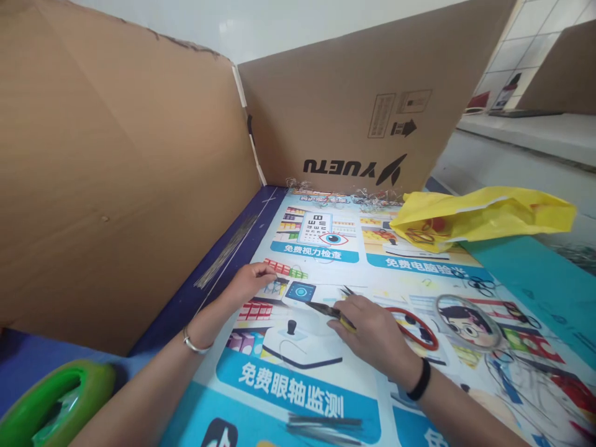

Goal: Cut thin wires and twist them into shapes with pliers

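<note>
My right hand (370,326) is wrapped around needle-nose pliers (329,309) with a yellow handle. Their dark, slim jaws are spread apart and point left toward my other hand. My left hand (251,280) is closed in a pinch, fingertips over the printed poster sheet (326,357). Whatever lies between those fingertips is too small or thin to make out. A bundle of thin grey wires (228,248) rests on the blue surface beyond my left wrist. More short wire lengths (323,427) lie near the front edge of the view.
Tall cardboard panels (139,155) wall off the left and back. On the right are a yellow bag (484,217), a red ring (414,328), a clear round ring (468,323) and dark wire loops (482,285). A green tape roll (88,379) sits front left. Tangled wire (372,197) lies along the back.
</note>
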Action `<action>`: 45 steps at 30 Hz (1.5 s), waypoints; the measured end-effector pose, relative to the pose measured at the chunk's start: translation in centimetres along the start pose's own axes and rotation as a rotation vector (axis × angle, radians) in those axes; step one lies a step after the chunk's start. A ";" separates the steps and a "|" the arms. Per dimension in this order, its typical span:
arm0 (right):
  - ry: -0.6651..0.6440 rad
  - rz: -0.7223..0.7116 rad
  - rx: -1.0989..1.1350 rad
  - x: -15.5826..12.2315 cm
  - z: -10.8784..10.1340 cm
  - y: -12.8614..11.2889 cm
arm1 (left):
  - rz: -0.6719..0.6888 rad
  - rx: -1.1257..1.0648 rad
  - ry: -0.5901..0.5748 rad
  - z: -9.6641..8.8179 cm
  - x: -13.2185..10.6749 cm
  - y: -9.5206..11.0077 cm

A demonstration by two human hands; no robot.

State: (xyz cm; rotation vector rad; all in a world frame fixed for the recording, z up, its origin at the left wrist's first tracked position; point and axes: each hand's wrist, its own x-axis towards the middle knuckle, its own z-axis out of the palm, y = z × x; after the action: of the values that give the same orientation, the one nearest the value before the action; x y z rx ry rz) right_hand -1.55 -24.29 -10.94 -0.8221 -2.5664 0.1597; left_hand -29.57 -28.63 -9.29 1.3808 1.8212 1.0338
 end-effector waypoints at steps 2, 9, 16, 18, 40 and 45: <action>-0.013 -0.004 -0.006 0.1 -0.1 -0.1 | 0.025 0.068 -0.002 0.1 0.1 -0.5; -0.057 -0.004 -0.018 0.2 -0.3 -0.2 | 0.162 0.380 -0.006 0.8 -0.1 -0.2; -0.056 -0.015 -0.029 0.1 -0.3 -0.2 | 0.232 0.519 -0.047 0.6 -0.4 0.5; -0.054 -0.021 -0.032 0.1 -0.3 -0.2 | 0.229 0.544 -0.055 0.5 -0.5 0.6; -0.071 -0.021 -0.042 0.2 -0.4 -0.3 | 0.272 0.827 -0.031 0.4 -1.4 2.1; -0.084 -0.017 -0.051 0.3 -0.5 -0.3 | 0.443 0.889 -0.029 1.2 -1.2 1.7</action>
State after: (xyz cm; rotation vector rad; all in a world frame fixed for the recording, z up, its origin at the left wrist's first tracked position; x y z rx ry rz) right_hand -1.72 -24.43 -10.32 -0.8285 -2.6658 0.1261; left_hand -27.41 -29.27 -8.38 2.3744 2.0981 0.3470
